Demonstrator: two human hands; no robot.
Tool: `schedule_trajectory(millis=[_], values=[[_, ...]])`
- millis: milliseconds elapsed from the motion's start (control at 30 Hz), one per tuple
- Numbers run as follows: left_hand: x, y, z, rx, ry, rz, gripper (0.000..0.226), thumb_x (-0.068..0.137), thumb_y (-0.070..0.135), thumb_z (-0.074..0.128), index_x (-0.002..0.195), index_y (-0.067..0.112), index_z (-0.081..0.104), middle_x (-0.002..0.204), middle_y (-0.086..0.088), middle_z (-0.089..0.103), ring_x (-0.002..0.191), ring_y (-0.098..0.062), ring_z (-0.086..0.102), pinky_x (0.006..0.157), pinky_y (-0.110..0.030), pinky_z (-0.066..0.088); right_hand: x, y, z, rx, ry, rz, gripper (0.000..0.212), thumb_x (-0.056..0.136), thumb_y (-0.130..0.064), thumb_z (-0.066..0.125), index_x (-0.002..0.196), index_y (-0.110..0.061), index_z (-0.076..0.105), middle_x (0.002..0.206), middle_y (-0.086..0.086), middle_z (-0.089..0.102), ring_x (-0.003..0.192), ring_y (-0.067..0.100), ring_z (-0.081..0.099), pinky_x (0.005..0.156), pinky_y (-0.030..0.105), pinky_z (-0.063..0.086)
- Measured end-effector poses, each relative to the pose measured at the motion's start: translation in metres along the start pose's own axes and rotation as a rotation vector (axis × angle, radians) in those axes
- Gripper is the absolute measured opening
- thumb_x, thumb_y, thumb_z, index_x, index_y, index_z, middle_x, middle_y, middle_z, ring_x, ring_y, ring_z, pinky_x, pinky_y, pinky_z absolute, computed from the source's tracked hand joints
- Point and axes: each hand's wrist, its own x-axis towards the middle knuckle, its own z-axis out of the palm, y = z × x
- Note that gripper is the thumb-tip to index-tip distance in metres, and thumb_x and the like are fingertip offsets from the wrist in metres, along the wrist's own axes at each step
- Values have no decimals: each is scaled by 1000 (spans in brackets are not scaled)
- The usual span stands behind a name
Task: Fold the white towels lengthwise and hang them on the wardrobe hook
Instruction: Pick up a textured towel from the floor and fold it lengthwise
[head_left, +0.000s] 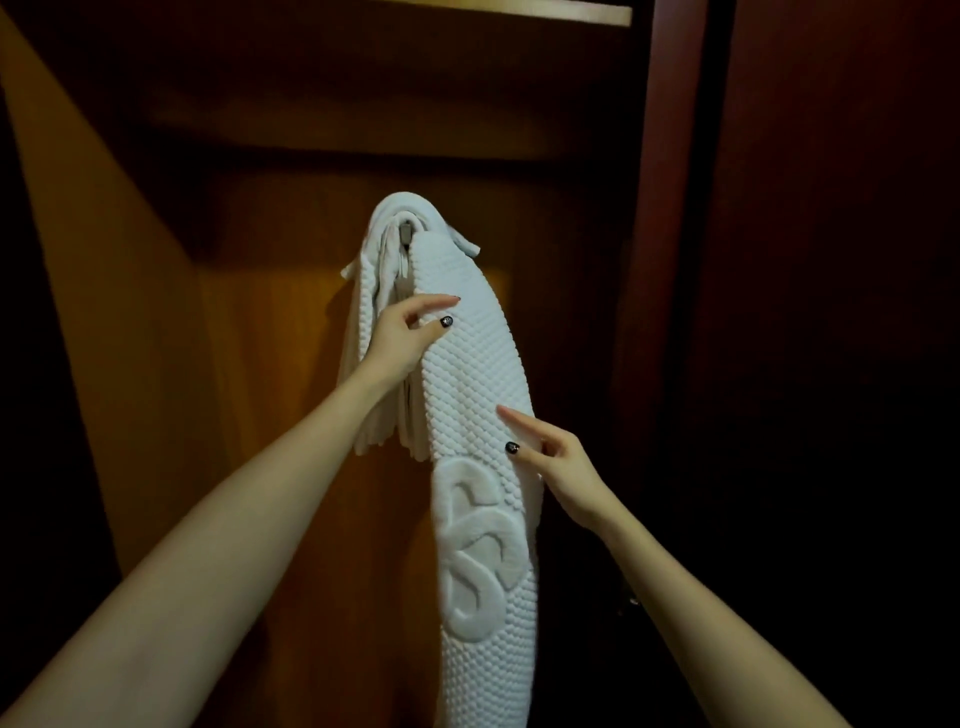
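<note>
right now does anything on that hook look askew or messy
Yes. At the hook, loose corners poke out on both sides, and the textured towel hangs far lower than the smooth towels bunched behind it.

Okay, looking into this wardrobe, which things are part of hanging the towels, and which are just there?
Part of the job:
textured white towel
smoother towels behind it
hook
left hand
right hand

Just there:
shelf above
dark red panel on the right
</note>
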Motion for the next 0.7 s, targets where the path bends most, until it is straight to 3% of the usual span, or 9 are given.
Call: schedule_trajectory(millis=[67, 167, 233, 333, 467, 567, 633, 700], values=[[-1, 3, 0, -9, -69, -13, 34, 95, 12, 54, 128, 22, 58, 124, 15, 50, 118, -5, 48, 105, -35, 44, 4, -3, -5, 89, 17, 16, 40, 89, -1, 63, 121, -25, 65, 130, -9, 62, 122, 5, 56, 96, 20, 48], [-11, 6, 2, -92, -342, -120, 55, 92, 26, 59, 136, 51, 38, 132, 25, 34, 115, 3, 46, 89, -24, 52, 8, -8, -14, 185, 11, 26, 41, 88, 0, 63, 119, -26, 67, 127, 0, 65, 117, 18, 62, 94, 31, 53], [-20, 5, 6, -130, -428, -183, 66, 86, 25, 69, 132, 61, 37, 128, 31, 33, 113, 4, 45, 85, -22, 52, 10, -13, -20, 203, 14, 6, 44, 88, 3, 61, 121, -27, 65, 124, -1, 67, 115, 19, 63, 92, 30, 54], [-28, -2, 7, -92, -388, -180, 71, 77, 27, 75, 130, 59, 41, 133, 23, 38, 122, -6, 43, 95, -29, 48, 10, -21, -27, 188, 11, -20, 47, 88, 6, 59, 124, -24, 62, 123, -7, 67, 116, 16, 62, 94, 28, 52], [-37, 6, 6, 27, -433, -99, 68, 76, 28, 78, 129, 51, 43, 123, 38, 44, 107, 18, 47, 77, -7, 47, 4, -29, -33, 148, -9, -29, 45, 88, 5, 60, 124, -22, 63, 130, 0, 63, 119, 17, 60, 98, 29, 51], [-36, 17, 17, 91, -306, 16, 61, 77, 23, 77, 127, 40, 46, 122, 38, 43, 110, 25, 40, 81, 2, 38, -2, -33, -36, 87, -34, -54, 62, 87, -6, 66, 135, -40, 45, 141, -22, 46, 127, -1, 49, 100, 18, 45], [-34, 21, 24, 109, -235, 56, 61, 78, 17, 76, 126, 37, 45, 125, 32, 40, 117, 16, 39, 90, -4, 36, -8, -29, -35, -21, -70, -60, 84, 82, -14, 74, 139, -53, 26, 144, -36, 29, 132, -12, 35, 104, 12, 37], [-33, 27, 26, 121, -184, 65, 61, 79, 11, 74, 126, 35, 44, 125, 24, 40, 123, -1, 39, 95, -16, 36, -18, -21, -28, -84, -107, -49, 96, 79, -18, 77, 140, -58, 15, 152, -30, 19, 138, -8, 29, 109, 16, 34]])
